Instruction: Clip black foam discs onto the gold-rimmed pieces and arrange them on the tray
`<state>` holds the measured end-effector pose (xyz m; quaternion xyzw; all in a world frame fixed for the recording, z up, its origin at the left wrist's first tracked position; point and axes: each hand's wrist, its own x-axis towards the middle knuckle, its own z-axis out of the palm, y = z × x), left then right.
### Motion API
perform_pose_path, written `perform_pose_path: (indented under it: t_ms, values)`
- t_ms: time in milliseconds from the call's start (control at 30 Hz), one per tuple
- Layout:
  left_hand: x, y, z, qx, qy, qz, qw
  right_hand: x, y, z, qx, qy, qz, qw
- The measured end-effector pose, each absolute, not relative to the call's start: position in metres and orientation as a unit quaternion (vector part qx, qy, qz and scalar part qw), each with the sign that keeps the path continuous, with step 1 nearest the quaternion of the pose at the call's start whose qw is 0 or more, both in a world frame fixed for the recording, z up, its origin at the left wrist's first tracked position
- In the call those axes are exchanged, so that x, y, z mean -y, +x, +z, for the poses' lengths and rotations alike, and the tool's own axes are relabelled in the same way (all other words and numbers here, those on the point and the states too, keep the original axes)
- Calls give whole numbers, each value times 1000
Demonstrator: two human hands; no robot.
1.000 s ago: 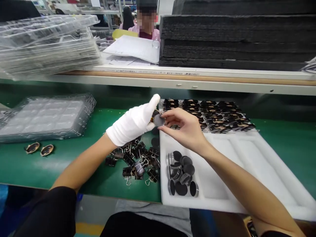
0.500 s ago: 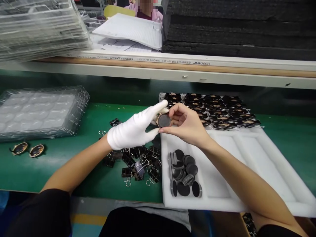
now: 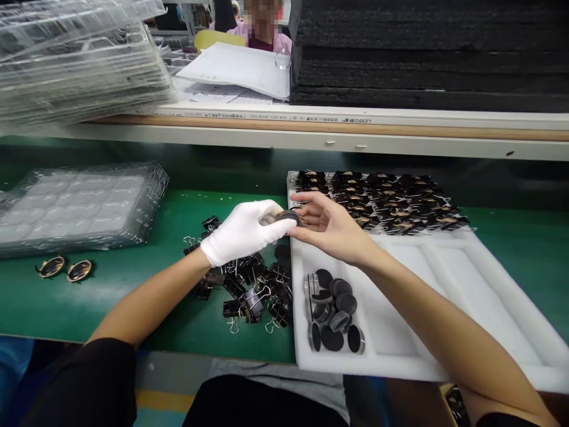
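Observation:
My left hand [image 3: 246, 230], in a white glove, is closed on a round dark disc [image 3: 290, 216] with a gold-coloured rim; its thumb lies across the near edge. My bare right hand [image 3: 335, 228] meets the disc from the right, thumb below and curled fingers behind, partly hiding it. Under the hands, loose black binder clips [image 3: 253, 301] lie heaped on the green table. Several dark round discs [image 3: 331, 338] sit in the left compartment of a white foam tray [image 3: 400, 350]. Behind them, rows of binder clips [image 3: 386, 201] grip gold-edged pieces.
Clear plastic blister trays [image 3: 84, 207] are stacked on the left, with two gold-rimmed oval pieces [image 3: 80, 271] in front. A shelf [image 3: 249, 131] crosses the back, bearing more plastic trays [image 3: 80, 71], papers [image 3: 240, 68] and black foam sheets [image 3: 422, 59]. Beyond it is a person [image 3: 264, 35].
The disc has tilted from facing me to nearly flat. My left thumb has moved onto its near edge, and the left fingers have curled closer. The whole view has shifted slightly.

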<state>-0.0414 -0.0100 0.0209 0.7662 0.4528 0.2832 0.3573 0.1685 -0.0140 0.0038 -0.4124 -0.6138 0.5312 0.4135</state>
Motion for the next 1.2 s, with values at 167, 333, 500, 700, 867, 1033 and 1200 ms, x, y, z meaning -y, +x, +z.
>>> perform_pose_path:
  t_ms: [167,333,500,700,867,1033,1200]
  values:
    - [8,-47,24,-427,750,273,425,10,171,0,542,-408,585,445]
    - [7,-46,17,-437,767,299,363,13,166,-1,500,-403,613,460]
    - [5,-50,18,-449,793,314,267,14,167,2,524,-419,596,441]
    - [-24,-81,25,-544,815,172,102,7,177,3,527,-426,565,470]
    - [-30,-84,11,-544,835,-58,58,5,177,0,531,-442,570,445]
    - [-25,-77,9,-520,842,-103,97,5,176,-3,535,-444,584,420]
    - [-27,-84,22,-511,850,-46,118,5,178,-3,562,-417,600,386]
